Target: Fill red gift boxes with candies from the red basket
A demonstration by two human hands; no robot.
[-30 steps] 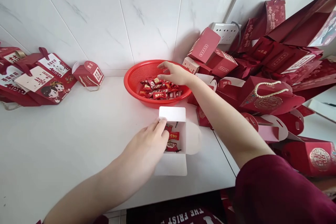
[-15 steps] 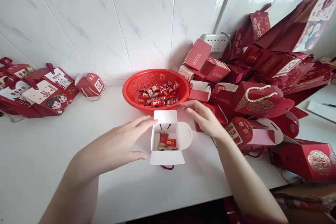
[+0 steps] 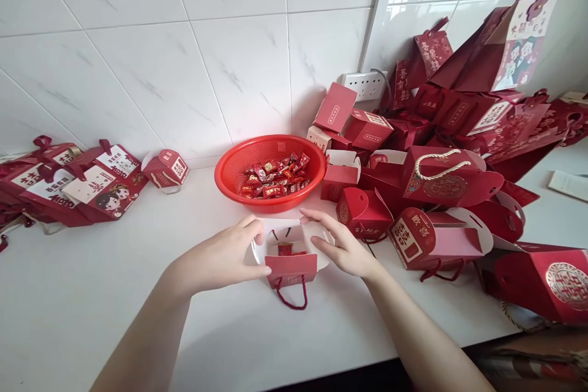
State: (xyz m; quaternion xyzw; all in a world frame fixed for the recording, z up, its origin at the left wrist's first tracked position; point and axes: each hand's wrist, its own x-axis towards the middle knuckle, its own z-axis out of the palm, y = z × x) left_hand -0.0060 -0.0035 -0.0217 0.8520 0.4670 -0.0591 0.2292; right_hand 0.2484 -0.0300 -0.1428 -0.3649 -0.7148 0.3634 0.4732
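Note:
A small red gift box (image 3: 291, 268) with a white inside stands upright on the white table in front of me, its top unclosed. A few wrapped candies (image 3: 285, 249) lie in it, partly hidden by the raised front flap. A dark red cord handle (image 3: 294, 303) hangs at its front. My left hand (image 3: 223, 257) grips the left side, thumb against the front flap and curled fingers by the left flap. With my right hand (image 3: 342, 244) I hold the rear and right flaps, the fingers bent over them.
Just behind the box sits a red plastic basket (image 3: 220, 174) with several wrapped candies. Many red gift boxes (image 3: 441, 233) are piled on the right, close to my right hand. More red boxes (image 3: 168, 168) stand at the left by the tiled wall. A power strip (image 3: 365, 86) rests against the wall.
Both hands have come in onto the box from either side. The front flap, lying outward before, is now raised and shows its red outer face. The view has shifted slightly.

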